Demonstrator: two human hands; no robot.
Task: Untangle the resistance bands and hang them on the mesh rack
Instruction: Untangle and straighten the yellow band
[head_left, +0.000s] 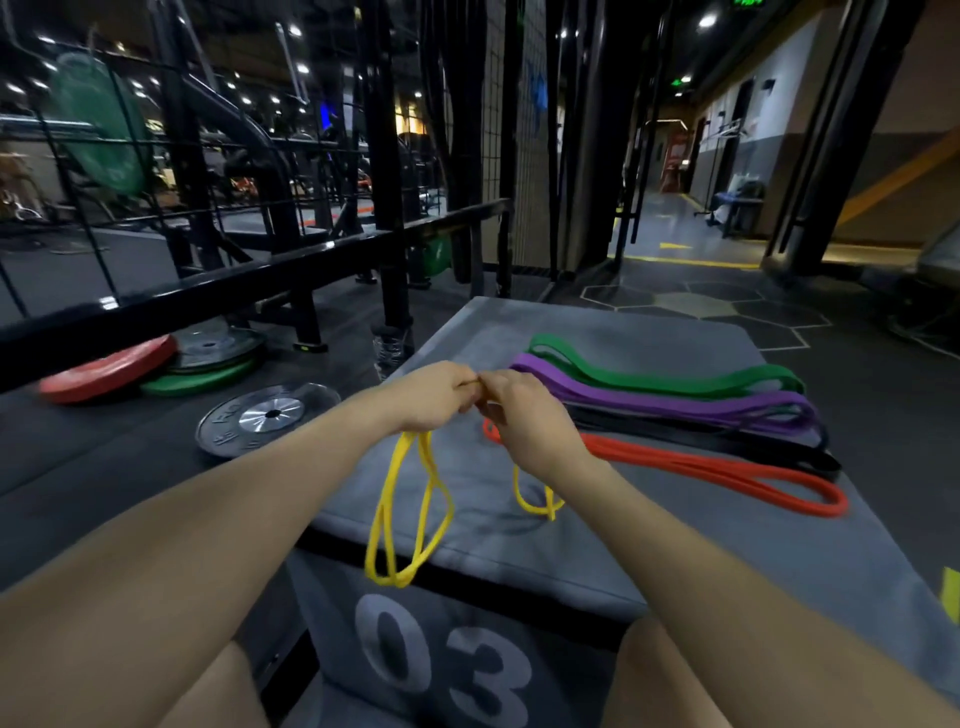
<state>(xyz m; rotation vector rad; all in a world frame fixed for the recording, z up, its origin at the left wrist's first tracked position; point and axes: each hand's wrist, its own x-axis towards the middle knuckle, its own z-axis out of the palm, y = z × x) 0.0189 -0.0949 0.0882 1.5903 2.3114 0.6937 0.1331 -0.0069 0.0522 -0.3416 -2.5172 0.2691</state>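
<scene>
Yellow band (410, 512) pinched in both closed hands, left hand (426, 397) and right hand (524, 421); four bands lie on the box (649, 540).

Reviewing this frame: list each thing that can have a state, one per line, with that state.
Left hand: closed on the yellow band.
Right hand: closed on the yellow band, touching the left hand.
Yellow band: held up, loops dangling, twisted.
Orange band: lying flat on the grey box.
Black band: lying flat.
Purple band: lying flat.
Green band: lying flat.
Mesh rack: upright; whether any band hangs there is unclear.
</scene>
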